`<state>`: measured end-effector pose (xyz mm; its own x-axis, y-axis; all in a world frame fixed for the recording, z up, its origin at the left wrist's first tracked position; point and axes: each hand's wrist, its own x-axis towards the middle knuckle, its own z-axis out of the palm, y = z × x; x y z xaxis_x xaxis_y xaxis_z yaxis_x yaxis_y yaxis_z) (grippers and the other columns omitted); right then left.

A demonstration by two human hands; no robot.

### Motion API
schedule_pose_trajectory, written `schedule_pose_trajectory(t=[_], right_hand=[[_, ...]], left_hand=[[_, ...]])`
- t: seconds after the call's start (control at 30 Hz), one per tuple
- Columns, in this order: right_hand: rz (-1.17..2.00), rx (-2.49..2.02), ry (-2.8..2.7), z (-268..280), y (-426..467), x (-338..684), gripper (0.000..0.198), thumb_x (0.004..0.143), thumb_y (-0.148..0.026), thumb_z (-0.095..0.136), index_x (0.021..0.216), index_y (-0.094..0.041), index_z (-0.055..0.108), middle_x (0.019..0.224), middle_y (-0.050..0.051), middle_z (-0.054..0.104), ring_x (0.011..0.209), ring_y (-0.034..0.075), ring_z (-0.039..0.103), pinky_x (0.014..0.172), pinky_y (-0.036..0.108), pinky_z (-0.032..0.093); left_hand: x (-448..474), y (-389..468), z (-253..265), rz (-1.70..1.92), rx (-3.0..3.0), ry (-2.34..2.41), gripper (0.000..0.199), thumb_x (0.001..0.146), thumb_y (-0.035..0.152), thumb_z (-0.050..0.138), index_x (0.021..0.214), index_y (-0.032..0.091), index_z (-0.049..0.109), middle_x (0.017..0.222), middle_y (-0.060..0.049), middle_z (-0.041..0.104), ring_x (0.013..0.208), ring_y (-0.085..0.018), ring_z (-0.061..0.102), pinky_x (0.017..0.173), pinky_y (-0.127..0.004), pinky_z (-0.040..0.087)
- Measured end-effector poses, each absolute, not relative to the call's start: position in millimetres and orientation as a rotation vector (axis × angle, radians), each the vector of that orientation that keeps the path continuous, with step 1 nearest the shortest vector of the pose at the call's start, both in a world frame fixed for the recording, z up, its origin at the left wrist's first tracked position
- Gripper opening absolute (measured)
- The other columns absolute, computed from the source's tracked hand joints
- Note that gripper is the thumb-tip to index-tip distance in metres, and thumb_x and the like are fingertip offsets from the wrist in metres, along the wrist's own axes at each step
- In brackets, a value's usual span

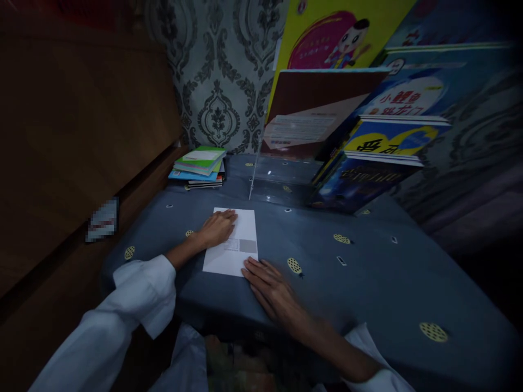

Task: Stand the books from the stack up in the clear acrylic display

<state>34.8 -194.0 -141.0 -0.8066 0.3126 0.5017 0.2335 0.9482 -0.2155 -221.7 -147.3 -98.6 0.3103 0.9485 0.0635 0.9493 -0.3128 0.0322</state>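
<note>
A white sheet of paper or thin booklet (220,264), with a grey printed block on it, lies flat near the front edge of the table. My left hand (219,227) rests palm down on its upper left part, fingers stretched out. At its lower right corner lies my right hand (272,286), with the fingers extended and the tips touching the paper. Neither hand grips anything. Whether the white piece is one sheet or several pages, I cannot tell.
A blue-grey cloth with pineapple prints (368,288) covers the table. Behind the paper, a clear acrylic stand (273,188) holds several upright books (368,174). A small stack of books (200,166) lies at the back left. A wooden panel (81,136) borders the left side.
</note>
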Motion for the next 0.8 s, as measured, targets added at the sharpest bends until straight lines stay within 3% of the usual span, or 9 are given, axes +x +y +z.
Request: schedule_pose_trajectory(t=[0.27, 0.53, 0.8], right_hand=[[0.197, -0.393, -2.532, -144.1, -193.8, 32.6, 0.048, 0.099, -0.015, 0.044, 0.146, -0.021, 0.047, 0.134, 0.011, 0.065, 0.127, 0.021, 0.059, 0.107, 0.044, 0.051], [0.234, -0.515, -2.621, -130.8, -180.0, 37.0, 0.042, 0.101, -0.020, 0.043, 0.141, -0.020, 0.053, 0.136, 0.011, 0.063, 0.131, 0.023, 0.056, 0.112, 0.049, 0.046], [0.350, -0.752, -2.695, -127.9, -111.0, 7.4, 0.042, 0.100, -0.026, 0.041, 0.137, -0.017, 0.057, 0.144, 0.013, 0.056, 0.139, 0.025, 0.047, 0.117, 0.051, 0.036]], left_hand=[[-196.6, -122.8, -107.1, -0.103, -2.692, -1.794, 0.049, 0.097, 0.018, 0.034, 0.145, 0.015, 0.043, 0.155, -0.013, 0.043, 0.146, -0.023, 0.035, 0.118, -0.048, 0.030], [-197.5, -132.0, -104.7, -0.049, -2.570, -1.893, 0.048, 0.100, 0.020, 0.030, 0.146, 0.016, 0.042, 0.156, -0.012, 0.041, 0.146, -0.026, 0.036, 0.115, -0.051, 0.033], [-192.8, -137.9, -102.0, -0.005, -2.515, -1.945, 0.049, 0.099, 0.017, 0.031, 0.147, 0.014, 0.040, 0.157, -0.012, 0.038, 0.147, -0.026, 0.033, 0.117, -0.050, 0.031]])
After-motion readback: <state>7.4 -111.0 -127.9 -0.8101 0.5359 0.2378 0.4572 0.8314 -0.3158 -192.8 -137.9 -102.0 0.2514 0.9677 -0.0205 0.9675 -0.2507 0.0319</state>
